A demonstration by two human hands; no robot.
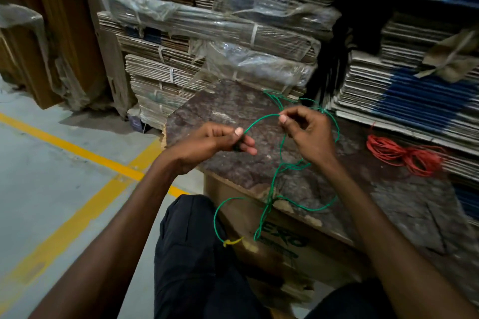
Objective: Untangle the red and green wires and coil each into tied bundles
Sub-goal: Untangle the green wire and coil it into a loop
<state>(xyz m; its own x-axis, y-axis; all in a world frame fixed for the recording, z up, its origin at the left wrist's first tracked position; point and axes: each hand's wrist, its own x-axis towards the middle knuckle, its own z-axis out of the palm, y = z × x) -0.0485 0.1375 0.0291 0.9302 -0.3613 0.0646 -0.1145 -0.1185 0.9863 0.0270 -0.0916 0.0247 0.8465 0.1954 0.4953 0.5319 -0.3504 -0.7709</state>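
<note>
The green wire point(281, 153) is thin, light and bendy, so I judge it will slip and spring back unless I hold it close to each loop; it runs from my hands across the near edge of the tabletop point(324, 189) and hangs down the front. My left hand point(220, 141) pinches one bit with thumb and fingers, and my right hand point(305, 129) pinches the next bit. The red wire point(404, 154) lies bunched by the tabletop's far right edge, and the cardboard box point(282, 246) below shows "EXO".
</note>
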